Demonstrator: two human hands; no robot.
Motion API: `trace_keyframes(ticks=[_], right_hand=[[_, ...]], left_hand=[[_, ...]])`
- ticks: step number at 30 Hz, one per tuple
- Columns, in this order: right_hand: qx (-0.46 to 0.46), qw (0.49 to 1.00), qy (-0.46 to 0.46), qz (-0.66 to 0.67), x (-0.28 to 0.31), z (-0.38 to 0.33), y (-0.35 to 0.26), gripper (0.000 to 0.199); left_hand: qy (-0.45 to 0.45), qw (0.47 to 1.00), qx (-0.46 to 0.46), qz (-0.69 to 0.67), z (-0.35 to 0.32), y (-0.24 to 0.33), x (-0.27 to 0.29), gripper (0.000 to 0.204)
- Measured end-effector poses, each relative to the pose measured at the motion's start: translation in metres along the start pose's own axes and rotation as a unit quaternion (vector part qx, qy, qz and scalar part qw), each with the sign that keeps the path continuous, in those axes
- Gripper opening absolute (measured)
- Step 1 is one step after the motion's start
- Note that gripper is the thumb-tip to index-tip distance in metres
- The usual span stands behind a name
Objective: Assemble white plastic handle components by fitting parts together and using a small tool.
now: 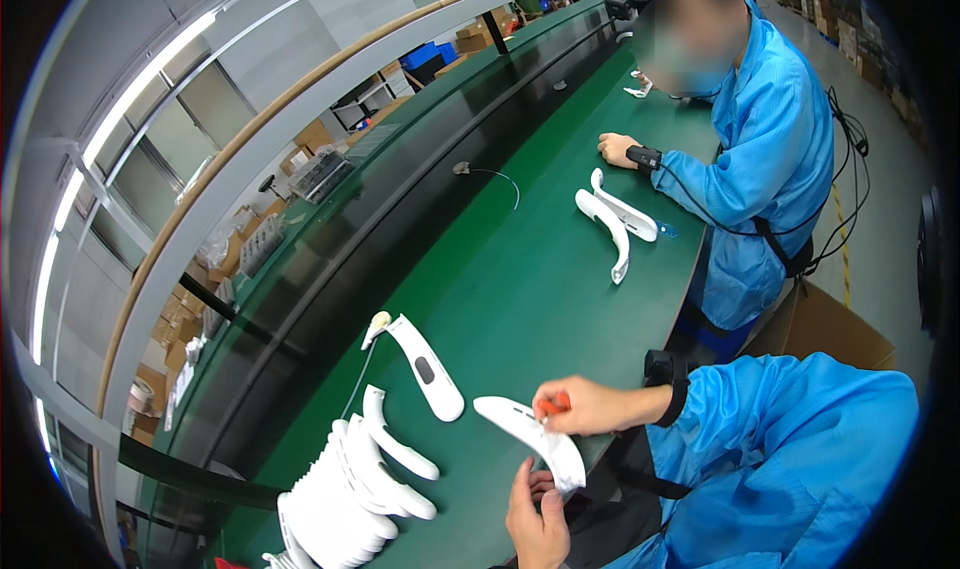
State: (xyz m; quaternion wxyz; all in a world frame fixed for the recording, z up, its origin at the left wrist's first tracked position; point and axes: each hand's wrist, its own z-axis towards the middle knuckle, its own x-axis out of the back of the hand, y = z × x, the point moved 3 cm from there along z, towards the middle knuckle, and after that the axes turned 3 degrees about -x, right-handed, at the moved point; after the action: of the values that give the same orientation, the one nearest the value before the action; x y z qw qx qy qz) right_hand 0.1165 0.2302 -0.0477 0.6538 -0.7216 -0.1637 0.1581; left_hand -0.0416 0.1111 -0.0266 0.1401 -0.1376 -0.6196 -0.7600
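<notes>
Right grip [590,406] in the head view is closed around a red-orange tool [553,405], its fingers curled in over the upper face of a white curved shell [525,426]. That shell lies between the two grips, slanting from its far end, just left of the right grip, down to its near end beside the left grip [537,522]. Left grip is half curled, palm partly turned up, with fingertips at the shell's near end; the shell hides part of them, so how firmly they hold it I cannot tell. A black wristband [683,389] sits just behind the right grip, ahead of a blue sleeve [790,409]. Left of the right grip, a white shell with a dark oval [425,371] rests on the green tabletop [480,314]. At its far end is a pale round piece [379,321], from which a thin wire runs down toward a row of white curved pieces [345,489], packed together to the left of the left grip. Well beyond the right grip lie two more white pieces [605,237], close together, near a co-worker's hand [617,151]. Behind and right of the right grip stands a cardboard box [825,329].
</notes>
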Motion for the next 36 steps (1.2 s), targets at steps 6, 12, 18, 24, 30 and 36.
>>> trace_keyframes(ticks=[6,12,18,24,30,36], right_hand=[[0.011,0.980,0.163,0.110,0.044,0.091,-0.010,0.019],[0.178,0.949,0.188,-0.178,0.014,0.125,-0.026,0.023],[0.266,0.843,0.083,-0.459,-0.054,0.107,-0.025,0.059],[0.279,0.813,0.148,-0.490,-0.059,0.109,-0.018,0.031],[0.188,0.916,0.116,-0.336,-0.002,0.095,-0.024,0.025],[0.148,0.972,0.107,-0.149,0.057,0.044,-0.033,0.029]], left_hand=[[0.059,0.994,0.020,0.089,-0.015,-0.011,0.017,0.031],[0.075,0.972,-0.063,0.213,-0.012,-0.006,0.009,0.025],[0.099,0.946,-0.108,0.289,-0.013,-0.017,-0.002,0.021],[0.107,0.946,-0.130,0.276,-0.014,-0.016,-0.003,0.020],[0.115,0.944,-0.137,0.277,-0.017,-0.017,0.001,0.019],[0.121,0.936,-0.157,0.291,-0.018,-0.014,0.002,0.021]])
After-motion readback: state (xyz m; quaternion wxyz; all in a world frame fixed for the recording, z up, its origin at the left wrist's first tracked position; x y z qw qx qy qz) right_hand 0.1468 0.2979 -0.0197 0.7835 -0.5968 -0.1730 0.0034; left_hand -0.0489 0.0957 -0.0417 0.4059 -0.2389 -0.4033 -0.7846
